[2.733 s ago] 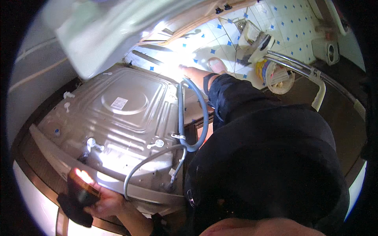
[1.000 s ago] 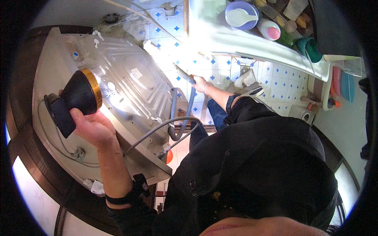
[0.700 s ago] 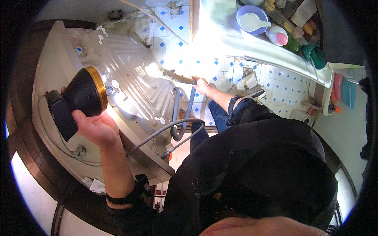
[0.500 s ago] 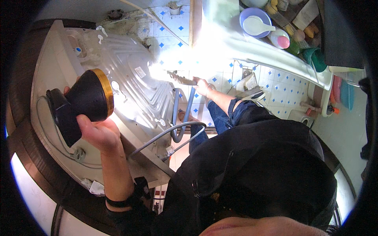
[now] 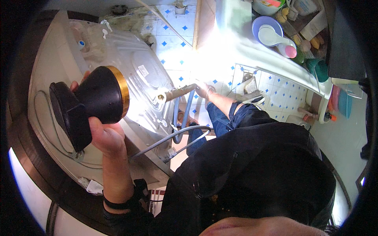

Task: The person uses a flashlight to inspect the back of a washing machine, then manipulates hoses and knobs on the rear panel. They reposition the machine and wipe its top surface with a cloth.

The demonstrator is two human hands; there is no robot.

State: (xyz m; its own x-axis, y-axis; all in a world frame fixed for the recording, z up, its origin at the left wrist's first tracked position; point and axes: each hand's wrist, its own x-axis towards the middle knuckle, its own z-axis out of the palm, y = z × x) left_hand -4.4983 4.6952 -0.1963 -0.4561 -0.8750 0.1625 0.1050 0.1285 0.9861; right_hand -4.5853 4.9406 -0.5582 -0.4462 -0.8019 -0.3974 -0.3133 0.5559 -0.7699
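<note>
Left hand point(image 5: 103, 135) closed around the handle of a black torch point(image 5: 88, 106) with a gold rim, raised in front of the grey metal back panel point(image 5: 130, 82) of a tipped appliance, beam aimed across the panel. Right hand point(image 5: 203, 89) reaches out past the panel's far edge, fingers wrapped on the end of a tan tube point(image 5: 176, 93). Tube's open end touches the panel. Blue hose point(image 5: 185, 114) and grey cable point(image 5: 169, 139) hang just below the tube.

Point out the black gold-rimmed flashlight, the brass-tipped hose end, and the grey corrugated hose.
black gold-rimmed flashlight point(image 5: 96, 98), head view, black cone body
brass-tipped hose end point(image 5: 175, 93), head view, mid-fitting
grey corrugated hose point(image 5: 165, 137), head view, middle stretch
</note>
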